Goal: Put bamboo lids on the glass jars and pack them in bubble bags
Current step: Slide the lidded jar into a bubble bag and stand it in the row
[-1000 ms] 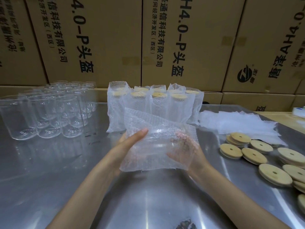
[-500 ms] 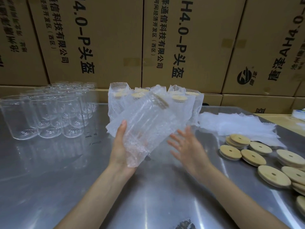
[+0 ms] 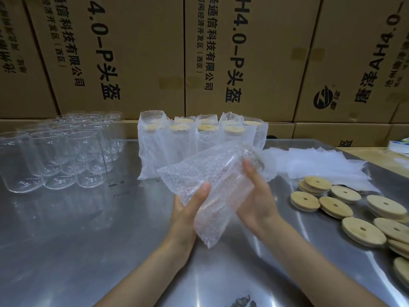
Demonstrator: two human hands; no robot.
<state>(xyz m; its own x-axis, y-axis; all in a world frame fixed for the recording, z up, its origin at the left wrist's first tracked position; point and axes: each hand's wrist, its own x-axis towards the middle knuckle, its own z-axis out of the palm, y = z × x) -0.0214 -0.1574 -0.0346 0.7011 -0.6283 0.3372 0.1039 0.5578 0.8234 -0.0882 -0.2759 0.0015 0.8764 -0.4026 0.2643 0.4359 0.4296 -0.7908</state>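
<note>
right hand (image 3: 256,200) now back gripping bagged jar (image 3: 212,185) beside left hand (image 3: 188,209)

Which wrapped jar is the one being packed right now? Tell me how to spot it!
Look at the shiny metal table with brown boxes behind it. A row of bagged jars stands upright at the back; just in front, the left hand and right hand hold one bubble bag with a jar up off the table. It alone is tilted, not standing.
</note>
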